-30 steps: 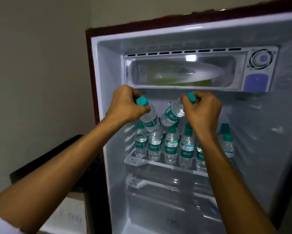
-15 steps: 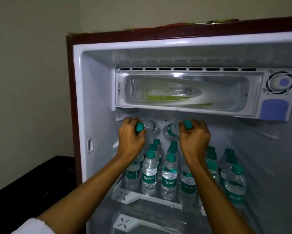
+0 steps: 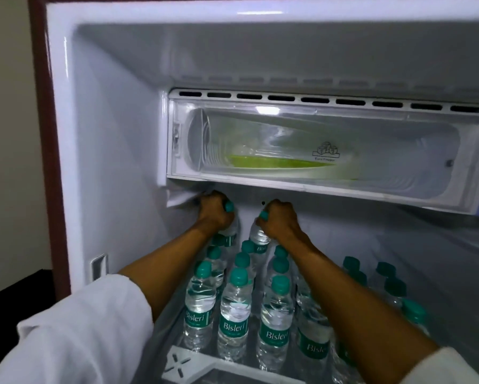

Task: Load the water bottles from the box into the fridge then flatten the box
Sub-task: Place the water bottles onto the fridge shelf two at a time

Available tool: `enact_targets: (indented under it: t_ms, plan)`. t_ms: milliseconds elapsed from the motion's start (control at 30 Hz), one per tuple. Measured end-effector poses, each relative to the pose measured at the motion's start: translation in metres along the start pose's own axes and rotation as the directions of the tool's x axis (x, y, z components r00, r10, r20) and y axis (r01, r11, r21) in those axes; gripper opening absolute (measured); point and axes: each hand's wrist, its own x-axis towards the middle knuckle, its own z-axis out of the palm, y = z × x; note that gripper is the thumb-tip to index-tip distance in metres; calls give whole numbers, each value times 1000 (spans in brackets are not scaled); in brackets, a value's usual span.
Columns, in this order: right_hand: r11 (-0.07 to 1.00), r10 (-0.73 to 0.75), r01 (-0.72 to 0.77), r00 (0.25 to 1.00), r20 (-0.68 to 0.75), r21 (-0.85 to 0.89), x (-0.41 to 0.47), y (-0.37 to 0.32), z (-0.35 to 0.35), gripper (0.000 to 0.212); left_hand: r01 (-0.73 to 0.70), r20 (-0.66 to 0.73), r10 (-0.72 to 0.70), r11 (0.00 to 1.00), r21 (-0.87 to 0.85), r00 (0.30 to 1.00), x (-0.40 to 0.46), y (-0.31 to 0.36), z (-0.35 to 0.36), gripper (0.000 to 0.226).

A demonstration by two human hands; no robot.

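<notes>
Arms reach side by side deep into the open fridge [image 3: 116, 139], both stretched toward the back wall just under the freezer box [image 3: 316, 151]. The left hand [image 3: 214, 214] has its fingers curled round the neck of a water bottle [image 3: 228, 231], whose teal cap pokes out between thumb and knuckles, the bottle tilted and hanging above the back row. The right hand [image 3: 281, 223] grips a second bottle [image 3: 259, 236] the same way at the neck, its cap showing at the fist, and this bottle also leans with its label downward. The two fists are near each other but apart. White sleeves [image 3: 88, 328] cover the upper arms at the lower corners of the view. Below the hands, standing bottles [image 3: 234, 314] with teal caps and green labels fill the shelf [image 3: 188, 361] in close rows, reaching up to just beneath the two held bottles and crowding the space around them. The freezer box's clear flap hangs right above the knuckles, and a row of dark vent slots [image 3: 316, 100] runs along its top.
</notes>
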Motion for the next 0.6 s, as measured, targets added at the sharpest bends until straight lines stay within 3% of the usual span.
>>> enact_targets:
  t_ms: [100,300,467,600]
  plan:
    - [995,-8,20,992,127,-95,14,-3,11,52,60,131,-62,998,20,989,8,-4,11,35]
    - [985,51,-2,958,281,-170,22,1,27,43,118,212,-131,990,74,968,13,-6,32,41]
    - [982,61,-6,955,289,-188,22,0,29,43,100,300,-148,981,169,942,7,-12,44,26]
    - [983,57,-7,961,271,-184,22,1,32,45,109,305,-166,974,198,938,6,-14,45,33]
